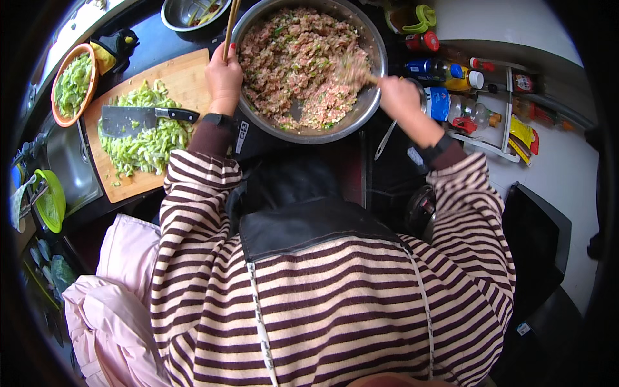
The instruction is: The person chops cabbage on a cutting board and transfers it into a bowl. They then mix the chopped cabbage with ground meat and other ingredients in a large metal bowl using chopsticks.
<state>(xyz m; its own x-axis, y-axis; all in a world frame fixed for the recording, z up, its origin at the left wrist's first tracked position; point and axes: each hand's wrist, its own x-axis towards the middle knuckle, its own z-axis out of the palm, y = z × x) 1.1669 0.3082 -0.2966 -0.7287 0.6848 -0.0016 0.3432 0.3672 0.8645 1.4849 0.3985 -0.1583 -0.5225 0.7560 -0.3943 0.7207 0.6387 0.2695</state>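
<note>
A large steel bowl (379, 58) holds minced meat (290, 64) mixed with bits of chopped green. At its left rim my left hand (224, 76) is closed around a pair of wooden chopsticks (231, 27), which point up and away from the meat. On the right side my right hand (401, 100) grips a light wooden-handled utensil (370, 79). Its far end is in the meat and smeared by motion, so its kind cannot be made out. Left of the bowl lies a cutting board (187, 68) with chopped green vegetable (151, 147) and a black-handled cleaver (132, 121) on top.
An orange-rimmed bowl of chopped greens (72, 87) stands at the far left, near a steel sink (72, 164). A smaller metal bowl (187, 24) sits behind the board. Several bottles (429, 69) and a white rack (487, 147) crowd the right side.
</note>
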